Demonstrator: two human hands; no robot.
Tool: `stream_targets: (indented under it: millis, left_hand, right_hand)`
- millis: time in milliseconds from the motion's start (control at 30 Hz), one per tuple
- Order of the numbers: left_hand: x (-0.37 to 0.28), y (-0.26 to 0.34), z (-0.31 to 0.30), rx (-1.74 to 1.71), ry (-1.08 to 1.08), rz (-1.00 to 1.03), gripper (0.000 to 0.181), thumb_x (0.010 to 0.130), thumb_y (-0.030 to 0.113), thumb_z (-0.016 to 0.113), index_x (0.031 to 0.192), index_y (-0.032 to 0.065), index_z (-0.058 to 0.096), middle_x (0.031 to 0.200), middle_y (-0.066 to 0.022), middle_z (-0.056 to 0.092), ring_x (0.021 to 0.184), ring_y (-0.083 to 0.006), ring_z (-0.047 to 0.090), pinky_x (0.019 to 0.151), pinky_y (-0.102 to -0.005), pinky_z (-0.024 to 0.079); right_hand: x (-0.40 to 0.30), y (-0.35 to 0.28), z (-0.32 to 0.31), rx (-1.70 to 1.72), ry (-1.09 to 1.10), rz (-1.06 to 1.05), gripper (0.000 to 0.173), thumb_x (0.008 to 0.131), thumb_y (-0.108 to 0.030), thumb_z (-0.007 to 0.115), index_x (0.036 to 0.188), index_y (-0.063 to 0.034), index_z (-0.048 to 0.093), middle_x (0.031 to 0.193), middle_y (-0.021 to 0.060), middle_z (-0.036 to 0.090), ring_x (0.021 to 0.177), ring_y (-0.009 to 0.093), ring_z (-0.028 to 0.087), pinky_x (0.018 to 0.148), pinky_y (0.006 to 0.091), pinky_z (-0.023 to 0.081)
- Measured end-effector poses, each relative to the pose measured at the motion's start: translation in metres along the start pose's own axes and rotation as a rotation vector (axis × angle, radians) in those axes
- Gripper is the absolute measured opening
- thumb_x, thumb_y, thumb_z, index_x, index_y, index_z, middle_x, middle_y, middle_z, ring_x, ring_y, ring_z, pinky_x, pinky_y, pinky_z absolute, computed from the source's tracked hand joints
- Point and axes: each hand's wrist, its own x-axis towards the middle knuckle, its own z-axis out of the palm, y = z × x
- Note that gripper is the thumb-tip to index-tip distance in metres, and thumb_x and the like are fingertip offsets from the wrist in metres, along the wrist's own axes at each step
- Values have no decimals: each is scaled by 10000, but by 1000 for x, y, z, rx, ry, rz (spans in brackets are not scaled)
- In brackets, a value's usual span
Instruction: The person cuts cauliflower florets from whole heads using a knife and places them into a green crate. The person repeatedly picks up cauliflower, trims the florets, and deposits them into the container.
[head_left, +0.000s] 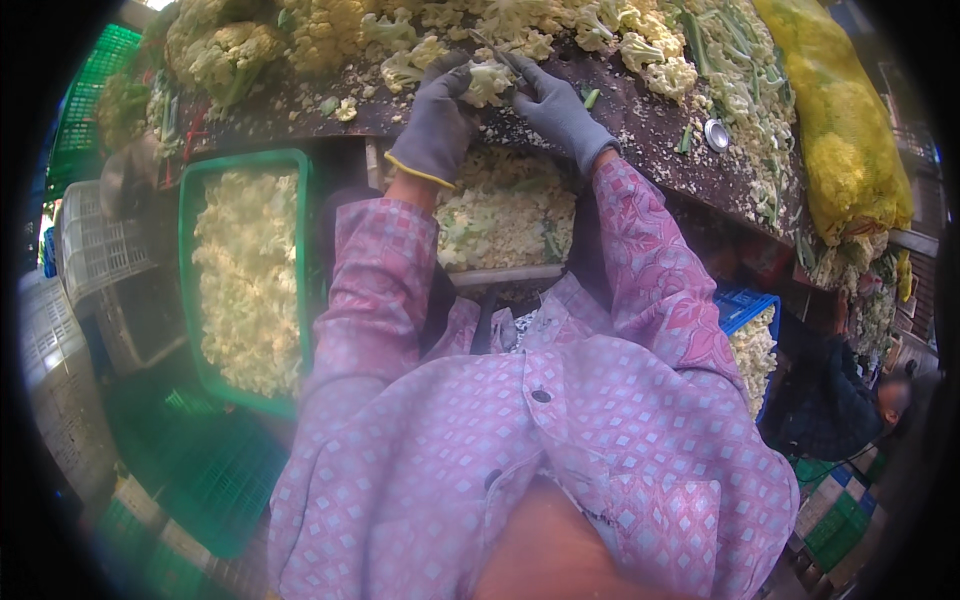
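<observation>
Both hands wear grey gloves and meet over the near edge of a dark work table (292, 120). My left hand (444, 105) is closed around the left side of a cauliflower piece (487, 81). My right hand (551, 101) grips a knife (486, 45), whose thin blade points up and to the left above that piece; the handle is mostly hidden in the glove. Cauliflower florets (405, 64) lie just beyond my hands, with small crumbs around them. Below my hands, a container holds cauliflower bits (510, 217).
A green crate (305, 225) of florets stands at left, near white crates (101, 232). Whole cauliflowers (229, 60) lie at the table's upper left. A round metal lid (716, 136), trimmings and a yellow mesh sack (847, 142) are at right. Another person (832, 397) is at far right, near a blue crate (772, 304).
</observation>
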Motion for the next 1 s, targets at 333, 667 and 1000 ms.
stream_targets:
  millis: [333,667,1000]
  left_hand:
    - [15,-14,-15,-61,-45,126,389,963,56,495,1346,62,428,1180,-114,576,1090,-213,581,937,-349,510]
    - [17,-16,-15,-120,-11,104,373,964,72,523,1326,52,435,1131,-88,580,1005,-176,591,869,-321,533]
    - [11,-14,-10,-53,-54,101,396,963,67,507,1347,17,421,1123,-105,582,1013,-198,593,886,-327,526]
  right_hand:
    - [-33,-33,15,-8,186,-33,642,908,-230,573,1489,-152,309,1020,209,690,937,380,670,828,441,525]
    - [-38,-39,26,-67,165,-40,702,913,-231,572,1524,-155,234,901,191,683,836,386,666,758,453,525]
    - [-33,-33,26,-63,102,-52,728,909,-223,554,1528,-99,192,860,218,667,795,414,653,732,481,509]
